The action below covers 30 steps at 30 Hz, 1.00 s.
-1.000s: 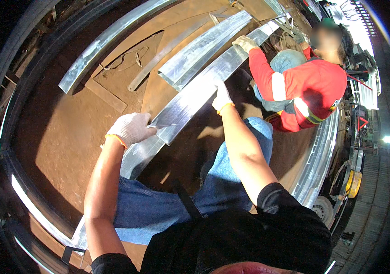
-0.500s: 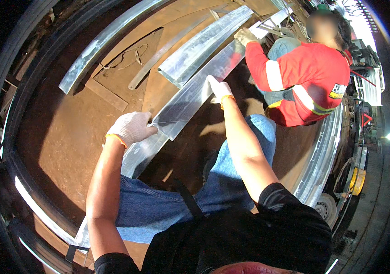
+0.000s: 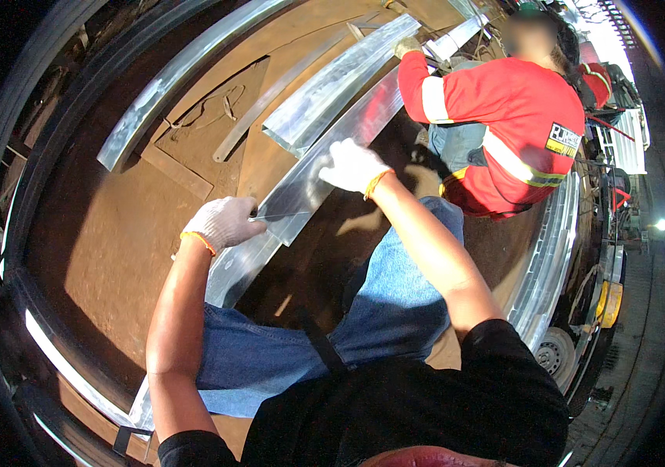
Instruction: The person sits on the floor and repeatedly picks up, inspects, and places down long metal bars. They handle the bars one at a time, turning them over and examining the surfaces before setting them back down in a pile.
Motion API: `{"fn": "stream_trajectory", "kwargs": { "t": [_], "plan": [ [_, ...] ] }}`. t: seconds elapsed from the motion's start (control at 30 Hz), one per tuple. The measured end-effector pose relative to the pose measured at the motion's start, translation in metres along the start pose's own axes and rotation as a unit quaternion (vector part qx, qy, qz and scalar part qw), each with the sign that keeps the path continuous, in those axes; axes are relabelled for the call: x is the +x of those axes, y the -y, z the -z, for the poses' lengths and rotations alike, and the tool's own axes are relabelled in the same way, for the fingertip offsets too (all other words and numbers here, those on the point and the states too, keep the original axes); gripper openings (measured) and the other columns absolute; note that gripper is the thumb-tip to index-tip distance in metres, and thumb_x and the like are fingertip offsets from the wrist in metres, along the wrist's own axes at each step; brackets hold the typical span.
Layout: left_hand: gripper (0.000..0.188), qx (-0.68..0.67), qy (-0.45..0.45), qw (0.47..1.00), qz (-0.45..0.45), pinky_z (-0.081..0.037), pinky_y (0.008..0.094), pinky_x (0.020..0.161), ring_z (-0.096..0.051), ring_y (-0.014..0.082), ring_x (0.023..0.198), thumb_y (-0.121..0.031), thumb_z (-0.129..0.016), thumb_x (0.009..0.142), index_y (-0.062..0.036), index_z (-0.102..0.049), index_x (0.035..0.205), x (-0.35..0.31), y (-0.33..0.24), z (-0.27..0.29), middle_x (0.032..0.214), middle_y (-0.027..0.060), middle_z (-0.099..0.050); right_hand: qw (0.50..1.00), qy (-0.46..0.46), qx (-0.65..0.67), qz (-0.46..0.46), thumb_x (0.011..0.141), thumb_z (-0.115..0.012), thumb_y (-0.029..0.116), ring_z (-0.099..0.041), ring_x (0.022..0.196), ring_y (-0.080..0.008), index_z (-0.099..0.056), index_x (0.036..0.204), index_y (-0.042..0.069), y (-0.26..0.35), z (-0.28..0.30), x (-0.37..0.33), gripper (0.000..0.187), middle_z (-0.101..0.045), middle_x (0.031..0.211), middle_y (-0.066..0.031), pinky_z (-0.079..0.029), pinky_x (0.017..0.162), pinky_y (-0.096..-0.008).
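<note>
A long, shiny sheet-metal strip runs diagonally before me, its near end overlapping a second metal strip. My left hand, in a white knit glove, is closed at the left edge of this overlap. What it grips is hidden by the fingers; a thin pale line stretches from it across the strip. My right hand, gloved likewise, is over the middle of the long strip with fingers bent and apart, holding nothing visible. Whether it touches the metal cannot be told.
A co-worker in a red jacket crouches at the far right, a gloved hand near the strips' far end. A wide metal channel, a curved metal piece and a flat bar lie beyond. Stacked metal strips stand at right.
My right hand has come off the far part of the strip, moving left and nearer, with its fingers now spread. My left hand has barely moved. The co-worker has shifted slightly left.
</note>
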<state>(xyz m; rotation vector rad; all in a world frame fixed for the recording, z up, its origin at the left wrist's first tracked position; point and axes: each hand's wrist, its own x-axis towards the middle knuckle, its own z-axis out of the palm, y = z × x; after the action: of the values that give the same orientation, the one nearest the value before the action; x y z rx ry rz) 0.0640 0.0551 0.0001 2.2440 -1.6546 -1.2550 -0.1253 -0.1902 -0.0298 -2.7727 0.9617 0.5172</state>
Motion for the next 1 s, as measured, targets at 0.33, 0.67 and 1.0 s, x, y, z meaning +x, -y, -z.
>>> {"fn": "stream_trajectory", "kwargs": {
  "t": [0.33, 0.67, 1.0],
  "plan": [
    [0.051, 0.009, 0.022, 1.000, 0.010, -0.055, 0.0514, 0.096, -0.071, 0.0437, 0.109, -0.044, -0.066, 0.090, -0.0041, -0.071, 0.120, 0.004, 0.001, -0.005, 0.113, 0.0260, -0.075, 0.983, 0.167, -0.023, 0.076, 0.091, -0.068, 0.039, -0.070, 0.117, -0.0442, -0.061, 0.135, -0.001, 0.035, -0.011, -0.025, 0.059, -0.056, 0.140, -0.0333, -0.057, 0.101, -0.0510],
    [0.052, -0.006, 0.011, 1.000, 0.008, -0.056, 0.0504, 0.092, -0.073, 0.0416, 0.104, -0.045, -0.067, 0.087, -0.0053, -0.071, 0.120, 0.011, 0.003, -0.011, 0.107, 0.0247, -0.076, 0.976, 0.190, -0.036, 0.103, 0.090, -0.069, 0.038, -0.070, 0.116, -0.0438, -0.061, 0.133, -0.001, 0.041, -0.011, -0.014, 0.058, -0.059, 0.134, -0.0346, -0.058, 0.098, -0.0514],
    [0.052, 0.000, 0.012, 1.000, 0.014, -0.056, 0.0495, 0.094, -0.073, 0.0403, 0.105, -0.046, -0.067, 0.087, -0.0046, -0.072, 0.118, 0.016, -0.005, -0.012, 0.109, 0.0237, -0.076, 0.980, 0.179, -0.056, 0.071, 0.086, -0.077, 0.042, -0.071, 0.109, -0.0408, -0.059, 0.128, 0.004, 0.041, -0.020, -0.016, 0.059, -0.057, 0.130, -0.0299, -0.059, 0.094, -0.0513]
  ]
}}
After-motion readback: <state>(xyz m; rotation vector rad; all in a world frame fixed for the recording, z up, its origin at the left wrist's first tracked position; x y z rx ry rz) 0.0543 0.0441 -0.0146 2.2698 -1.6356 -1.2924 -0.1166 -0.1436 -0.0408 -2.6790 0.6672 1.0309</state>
